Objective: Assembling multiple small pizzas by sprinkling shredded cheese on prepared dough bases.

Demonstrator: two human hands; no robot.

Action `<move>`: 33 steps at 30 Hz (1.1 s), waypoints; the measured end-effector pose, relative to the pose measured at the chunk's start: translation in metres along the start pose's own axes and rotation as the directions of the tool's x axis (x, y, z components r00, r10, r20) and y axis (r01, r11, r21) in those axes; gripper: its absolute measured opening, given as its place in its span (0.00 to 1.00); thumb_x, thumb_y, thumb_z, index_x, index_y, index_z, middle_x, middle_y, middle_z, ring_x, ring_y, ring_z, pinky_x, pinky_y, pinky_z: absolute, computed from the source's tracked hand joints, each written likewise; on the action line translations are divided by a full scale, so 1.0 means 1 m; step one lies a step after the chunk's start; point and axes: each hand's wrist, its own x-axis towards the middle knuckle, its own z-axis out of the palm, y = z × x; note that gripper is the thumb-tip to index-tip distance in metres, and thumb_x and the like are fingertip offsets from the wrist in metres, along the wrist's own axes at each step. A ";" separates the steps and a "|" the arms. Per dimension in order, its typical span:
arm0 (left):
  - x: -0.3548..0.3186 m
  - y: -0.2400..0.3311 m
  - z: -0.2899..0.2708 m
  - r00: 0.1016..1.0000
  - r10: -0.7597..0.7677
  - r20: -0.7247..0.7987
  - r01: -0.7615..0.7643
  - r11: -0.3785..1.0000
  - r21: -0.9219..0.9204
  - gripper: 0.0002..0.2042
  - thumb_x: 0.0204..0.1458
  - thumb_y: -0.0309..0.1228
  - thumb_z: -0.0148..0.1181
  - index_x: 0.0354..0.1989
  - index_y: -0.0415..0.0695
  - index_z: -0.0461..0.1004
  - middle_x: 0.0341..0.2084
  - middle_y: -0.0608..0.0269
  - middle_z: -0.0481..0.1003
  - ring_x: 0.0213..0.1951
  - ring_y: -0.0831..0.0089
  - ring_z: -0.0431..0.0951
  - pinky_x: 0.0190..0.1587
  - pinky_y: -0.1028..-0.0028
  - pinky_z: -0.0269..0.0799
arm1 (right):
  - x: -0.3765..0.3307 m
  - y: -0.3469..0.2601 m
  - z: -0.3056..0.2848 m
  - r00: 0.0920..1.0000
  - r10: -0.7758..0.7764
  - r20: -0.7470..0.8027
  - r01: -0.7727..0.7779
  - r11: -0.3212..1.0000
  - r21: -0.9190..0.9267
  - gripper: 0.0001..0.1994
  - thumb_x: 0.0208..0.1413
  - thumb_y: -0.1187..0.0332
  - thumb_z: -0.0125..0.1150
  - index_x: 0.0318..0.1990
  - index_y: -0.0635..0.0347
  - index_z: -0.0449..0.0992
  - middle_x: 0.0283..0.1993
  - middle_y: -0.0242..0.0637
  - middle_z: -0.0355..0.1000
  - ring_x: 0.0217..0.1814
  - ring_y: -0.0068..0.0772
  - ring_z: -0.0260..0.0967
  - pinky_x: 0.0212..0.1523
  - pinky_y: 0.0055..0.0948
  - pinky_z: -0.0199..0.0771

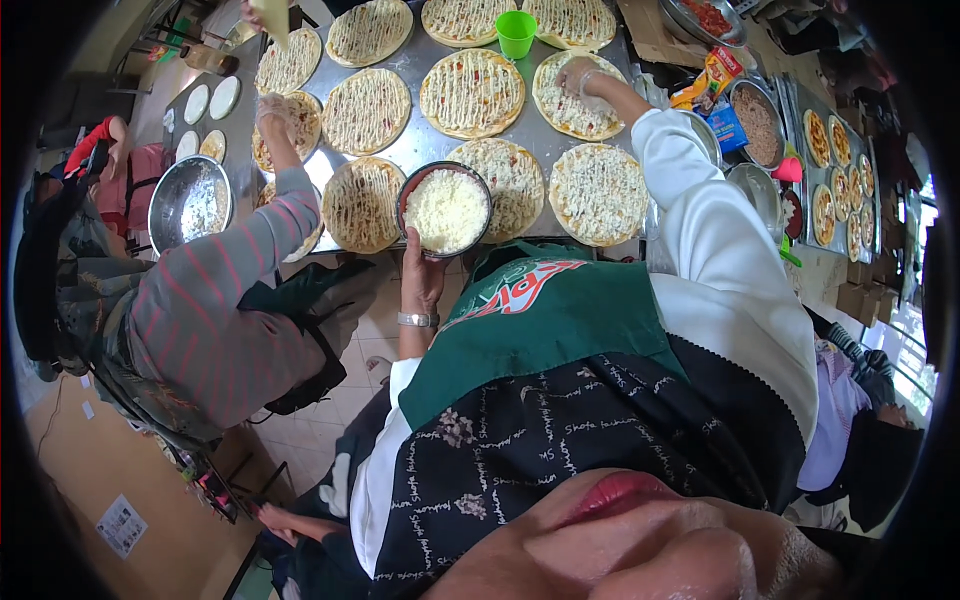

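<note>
My left hand (422, 272) holds a dark-rimmed bowl (404, 203) from below, at the table's near edge. Grated white cheese (447, 208) fills this bowl. Farther off to the right, my right hand (580, 78), in a clear plastic glove, is over a round pizza (590, 118) strewn with white shreds. Its fingers bend down and together toward the topping; anything in them is hidden. Nearer me lies a pizza thickly covered with shreds (598, 195), and left of it one partly covered (508, 185). Several others, such as this pizza (472, 93), bear lines of pale sauce.
A green cup (516, 34) stands among the far pizzas. At left, a co-worker's gloved hand (275, 112) reaches over a pizza, near a large steel bowl (160, 205). Packets and a bowl of brown crumbly topping (757, 122) sit at right, before a tray of small pizzas (873, 215).
</note>
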 end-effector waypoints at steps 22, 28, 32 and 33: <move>0.010 0.004 0.010 0.998 0.002 -0.060 -0.004 0.999 -0.039 0.34 0.52 0.51 0.52 0.60 0.42 0.53 0.56 0.59 0.62 0.55 0.65 0.65 0.54 0.60 0.64 | -0.036 0.093 -0.009 0.998 0.056 0.036 -0.053 0.995 -0.085 0.10 0.43 0.72 0.54 0.34 0.52 0.79 0.33 0.41 0.75 0.30 0.37 0.74 0.31 0.31 0.74; 0.030 -0.002 0.014 0.993 0.025 -0.118 -0.026 1.000 -0.004 0.26 0.55 0.46 0.51 0.55 0.40 0.61 0.49 0.60 0.69 0.49 0.71 0.70 0.49 0.63 0.67 | -0.052 0.021 -0.041 0.994 -0.106 -0.026 0.106 0.888 0.447 0.11 0.46 0.72 0.58 0.40 0.55 0.77 0.36 0.37 0.75 0.35 0.31 0.73 0.37 0.27 0.74; 0.044 -0.005 0.024 0.992 0.020 -0.124 -0.015 0.999 0.040 0.27 0.53 0.50 0.52 0.51 0.40 0.63 0.45 0.61 0.71 0.46 0.71 0.72 0.47 0.61 0.69 | -0.102 -0.120 -0.074 0.868 -0.484 -0.110 0.399 0.551 0.733 0.13 0.49 0.63 0.60 0.42 0.53 0.77 0.38 0.37 0.74 0.41 0.30 0.72 0.45 0.28 0.72; 0.045 -0.005 0.026 0.991 0.028 -0.128 -0.023 0.999 0.038 0.27 0.53 0.50 0.52 0.51 0.40 0.63 0.45 0.61 0.71 0.46 0.71 0.72 0.47 0.61 0.69 | -0.105 -0.149 -0.069 0.774 -0.598 -0.210 0.587 0.552 0.592 0.15 0.49 0.60 0.59 0.44 0.52 0.76 0.41 0.38 0.73 0.43 0.30 0.71 0.45 0.29 0.72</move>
